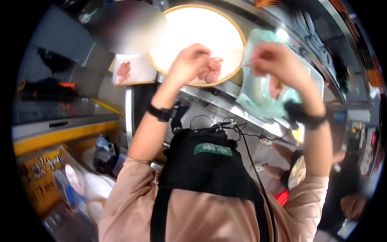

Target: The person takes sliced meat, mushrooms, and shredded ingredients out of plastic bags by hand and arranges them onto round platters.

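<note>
My left hand (190,60) is over the near part of a round, white-lined tray (181,22) with a tan rim. Its fingers are curled against pink pieces of raw meat (212,71), and the fingertips are partly hidden. To the right, my right hand (271,58) is raised over a pale green plastic bag (252,90) spread in a container. That hand's fingers look bent but are smeared by motion, so what they hold cannot be made out. More raw meat (275,88) shows in the bag just below it.
A white board (141,70) with a few pink meat pieces (124,72) lies left of the tray. Stacked plates (306,26) stand at the upper right. Cables (238,127) hang by the counter's near edge. Another person (346,177) is at the lower right.
</note>
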Demonstrator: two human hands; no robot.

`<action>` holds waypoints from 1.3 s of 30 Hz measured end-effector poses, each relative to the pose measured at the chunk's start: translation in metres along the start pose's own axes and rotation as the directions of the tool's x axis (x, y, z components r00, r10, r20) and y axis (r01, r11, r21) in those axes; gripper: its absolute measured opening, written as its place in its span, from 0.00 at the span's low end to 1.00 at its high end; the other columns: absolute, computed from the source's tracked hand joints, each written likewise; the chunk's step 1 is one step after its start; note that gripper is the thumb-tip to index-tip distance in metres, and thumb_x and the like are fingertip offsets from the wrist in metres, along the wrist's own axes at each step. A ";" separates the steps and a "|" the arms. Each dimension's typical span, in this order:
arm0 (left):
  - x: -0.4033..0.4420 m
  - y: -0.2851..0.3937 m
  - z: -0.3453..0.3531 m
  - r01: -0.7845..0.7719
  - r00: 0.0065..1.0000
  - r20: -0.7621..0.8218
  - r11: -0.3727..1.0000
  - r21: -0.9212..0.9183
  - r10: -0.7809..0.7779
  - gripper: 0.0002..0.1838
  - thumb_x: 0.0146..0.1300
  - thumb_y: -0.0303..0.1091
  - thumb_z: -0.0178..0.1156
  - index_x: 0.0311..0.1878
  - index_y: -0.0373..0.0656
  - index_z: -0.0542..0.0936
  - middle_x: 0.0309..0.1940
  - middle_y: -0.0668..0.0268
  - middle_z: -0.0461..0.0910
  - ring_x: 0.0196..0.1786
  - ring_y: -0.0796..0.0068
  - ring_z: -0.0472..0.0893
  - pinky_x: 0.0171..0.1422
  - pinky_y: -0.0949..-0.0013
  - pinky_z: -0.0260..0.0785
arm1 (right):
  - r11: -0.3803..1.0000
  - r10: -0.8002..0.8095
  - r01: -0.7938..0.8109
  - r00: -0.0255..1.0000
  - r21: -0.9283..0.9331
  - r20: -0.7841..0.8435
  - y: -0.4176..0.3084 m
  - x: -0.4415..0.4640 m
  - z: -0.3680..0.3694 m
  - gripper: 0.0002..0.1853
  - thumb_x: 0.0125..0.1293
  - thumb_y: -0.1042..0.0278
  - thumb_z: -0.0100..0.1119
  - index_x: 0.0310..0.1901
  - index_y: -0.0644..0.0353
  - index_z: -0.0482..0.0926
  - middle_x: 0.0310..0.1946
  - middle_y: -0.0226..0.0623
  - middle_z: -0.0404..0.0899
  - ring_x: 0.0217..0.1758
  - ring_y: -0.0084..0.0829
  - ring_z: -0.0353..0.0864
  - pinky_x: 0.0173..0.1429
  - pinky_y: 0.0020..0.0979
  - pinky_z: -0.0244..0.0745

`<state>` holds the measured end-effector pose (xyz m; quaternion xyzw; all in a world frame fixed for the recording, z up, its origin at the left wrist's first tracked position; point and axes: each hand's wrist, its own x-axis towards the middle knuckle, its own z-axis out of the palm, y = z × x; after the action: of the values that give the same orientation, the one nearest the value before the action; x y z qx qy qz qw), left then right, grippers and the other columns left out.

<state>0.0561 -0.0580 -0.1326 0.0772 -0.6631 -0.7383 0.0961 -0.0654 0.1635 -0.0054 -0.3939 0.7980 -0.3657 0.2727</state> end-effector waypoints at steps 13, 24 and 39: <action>0.009 -0.049 -0.076 -0.018 0.991 0.124 0.882 0.470 -0.046 0.10 0.64 0.23 0.58 0.48 0.34 0.78 0.45 0.58 0.77 0.37 0.69 0.82 0.46 0.70 0.75 | 0.917 0.229 -0.277 0.955 -0.289 -0.190 0.000 0.046 0.050 0.11 0.58 0.78 0.61 0.44 0.62 0.84 0.33 0.40 0.85 0.36 0.28 0.85 0.44 0.30 0.79; 0.005 -0.051 -0.036 -0.187 0.954 0.300 0.828 0.529 0.024 0.09 0.63 0.21 0.55 0.46 0.36 0.78 0.44 0.58 0.77 0.42 0.66 0.83 0.47 0.67 0.76 | 0.557 0.559 -0.495 0.817 -0.667 -0.140 0.162 0.012 0.013 0.44 0.50 0.73 0.66 0.71 0.49 0.59 0.36 0.42 0.85 0.40 0.44 0.84 0.57 0.54 0.68; 0.015 -0.048 -0.006 -0.111 0.918 0.389 0.889 0.444 -0.080 0.07 0.63 0.19 0.58 0.44 0.33 0.76 0.45 0.59 0.76 0.43 0.67 0.82 0.45 0.72 0.74 | 0.696 0.631 -0.557 0.776 -0.453 0.016 0.161 0.023 0.015 0.38 0.54 0.78 0.60 0.69 0.60 0.59 0.23 0.48 0.82 0.19 0.39 0.81 0.22 0.40 0.75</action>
<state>0.0415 -0.0622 -0.1810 -0.0590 -0.8241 -0.5607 -0.0551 -0.1363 0.2071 -0.1462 -0.1932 0.9153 -0.0402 0.3510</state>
